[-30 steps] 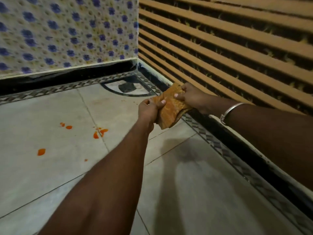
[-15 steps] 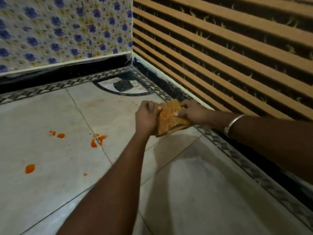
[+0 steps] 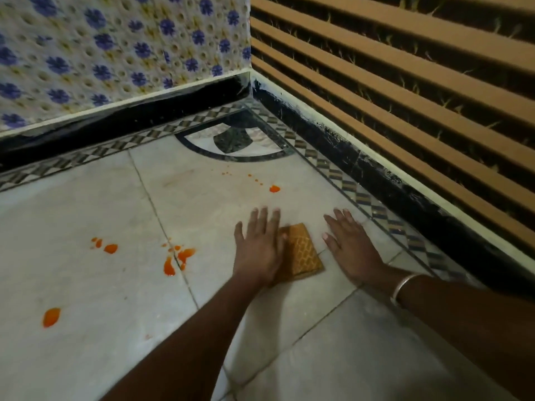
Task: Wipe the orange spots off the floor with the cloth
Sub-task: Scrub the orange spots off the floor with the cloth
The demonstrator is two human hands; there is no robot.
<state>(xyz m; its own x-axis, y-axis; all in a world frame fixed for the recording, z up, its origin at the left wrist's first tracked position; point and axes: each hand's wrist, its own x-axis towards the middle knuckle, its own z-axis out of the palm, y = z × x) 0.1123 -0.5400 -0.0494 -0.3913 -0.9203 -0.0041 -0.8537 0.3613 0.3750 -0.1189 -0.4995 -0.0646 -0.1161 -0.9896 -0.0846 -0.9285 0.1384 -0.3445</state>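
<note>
A folded orange patterned cloth (image 3: 305, 253) lies on the pale tiled floor (image 3: 95, 357). My left hand (image 3: 257, 247) rests flat over its left part, fingers spread, palm pressing it down. Just right of the cloth and apart from it, my right hand (image 3: 350, 247) lies flat on the floor holding nothing. An orange spot (image 3: 274, 189) with tiny drops sits beyond my left fingertips. A cluster of orange spots (image 3: 185, 254) lies left of my left hand on a tile joint. Further left are a small pair (image 3: 111, 248) and a single blob (image 3: 51, 316).
This is a room corner. A flowered wall (image 3: 115, 47) stands at the back and a brown striped wall (image 3: 405, 82) on the right, both with black skirting (image 3: 376, 169). A checkered border strip (image 3: 362, 195) runs along the floor edge. My right wrist wears a bangle (image 3: 405, 285).
Both hands held the cloth in the air; now it lies on the floor under my left palm. My right hand has let go and rests flat beside it.
</note>
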